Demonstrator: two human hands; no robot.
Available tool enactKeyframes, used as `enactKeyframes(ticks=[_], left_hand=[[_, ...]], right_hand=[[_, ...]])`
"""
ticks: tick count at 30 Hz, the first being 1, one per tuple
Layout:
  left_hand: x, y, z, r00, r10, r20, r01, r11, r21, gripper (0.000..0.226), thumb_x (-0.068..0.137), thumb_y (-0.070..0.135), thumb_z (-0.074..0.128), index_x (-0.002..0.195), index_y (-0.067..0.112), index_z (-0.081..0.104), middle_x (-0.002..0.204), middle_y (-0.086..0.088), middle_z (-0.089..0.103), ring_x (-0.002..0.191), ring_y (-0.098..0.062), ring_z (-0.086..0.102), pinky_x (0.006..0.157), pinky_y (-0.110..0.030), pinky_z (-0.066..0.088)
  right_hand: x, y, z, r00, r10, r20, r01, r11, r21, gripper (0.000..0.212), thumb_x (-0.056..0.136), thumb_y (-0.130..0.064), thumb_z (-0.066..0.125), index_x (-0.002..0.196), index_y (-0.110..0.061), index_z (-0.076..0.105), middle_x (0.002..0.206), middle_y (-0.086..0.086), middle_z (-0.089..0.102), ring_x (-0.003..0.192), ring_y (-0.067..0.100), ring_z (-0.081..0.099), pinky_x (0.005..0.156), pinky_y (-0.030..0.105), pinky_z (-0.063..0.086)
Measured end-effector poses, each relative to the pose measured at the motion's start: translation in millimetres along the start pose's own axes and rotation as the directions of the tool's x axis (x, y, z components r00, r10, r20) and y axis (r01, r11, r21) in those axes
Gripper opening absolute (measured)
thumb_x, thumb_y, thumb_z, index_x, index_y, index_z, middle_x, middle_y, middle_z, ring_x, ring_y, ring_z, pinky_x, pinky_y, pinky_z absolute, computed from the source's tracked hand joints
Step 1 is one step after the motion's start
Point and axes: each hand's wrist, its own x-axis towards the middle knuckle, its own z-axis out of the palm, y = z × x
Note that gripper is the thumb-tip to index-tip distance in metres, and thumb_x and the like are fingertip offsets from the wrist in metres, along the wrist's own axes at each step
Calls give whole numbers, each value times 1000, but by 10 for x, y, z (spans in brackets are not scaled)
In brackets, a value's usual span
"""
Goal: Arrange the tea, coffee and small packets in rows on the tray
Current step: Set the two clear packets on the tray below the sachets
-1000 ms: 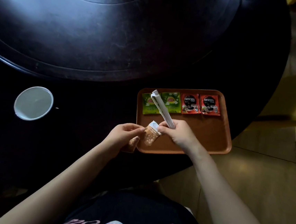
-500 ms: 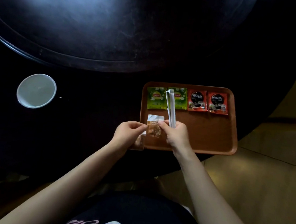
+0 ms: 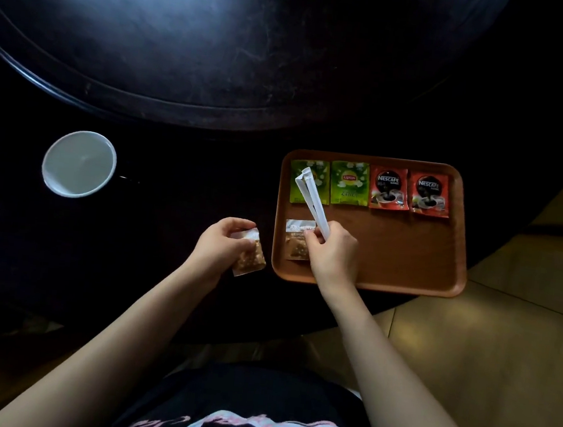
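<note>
A brown tray (image 3: 407,253) lies at the table's near edge. Along its far side run two green tea packets (image 3: 349,183) and two red coffee packets (image 3: 388,188). A brown sugar packet (image 3: 295,240) lies flat at the tray's near left. My right hand (image 3: 333,251) rests its fingertips on that packet while gripping white stick packets (image 3: 311,195) that point up over the left tea packet. My left hand (image 3: 218,248), just left of the tray, holds a second brown sugar packet (image 3: 252,257) above the table.
A white cup (image 3: 78,163) stands on the dark round table (image 3: 218,69) to the left. The table's raised inner disc fills the far side. Tiled floor (image 3: 483,353) shows at the right, past the tray's near right corner.
My right hand has laid one brown sugar packet flat on the tray's near left. My left hand has drawn back to the left with the other brown packet.
</note>
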Motion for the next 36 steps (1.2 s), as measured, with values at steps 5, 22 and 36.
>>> enactKeyframes(ticks=[5,22,36], left_hand=[[-10,50,52,999,47,6,-47,999,7,27,78,3,65,100,20,64,96,-2,64,83,-12,64,63,-22,50],[-136,339,483,966,175,188,-150,979,-139,19,78,8,68,91,22,68,94,-5,72,87,-17,70,72,-27,56],[-126,99,710,791,594,148,-523,532,666,36,76,9,66,112,11,63,112,-5,63,106,-21,55,86,-22,41]], right_hand=[[-13,29,5,1000,-19,-4,18,999,-33,23,86,-29,61,90,-7,57,82,0,53,71,19,51,57,28,39],[-251,113,-408,952,17,305,-229,701,676,15,82,-7,65,75,-19,59,47,-12,61,43,-4,57,45,7,41],[-45,461,-400,956,288,63,-286,856,430,29,82,-24,66,105,-8,62,85,4,66,77,18,65,63,27,53]])
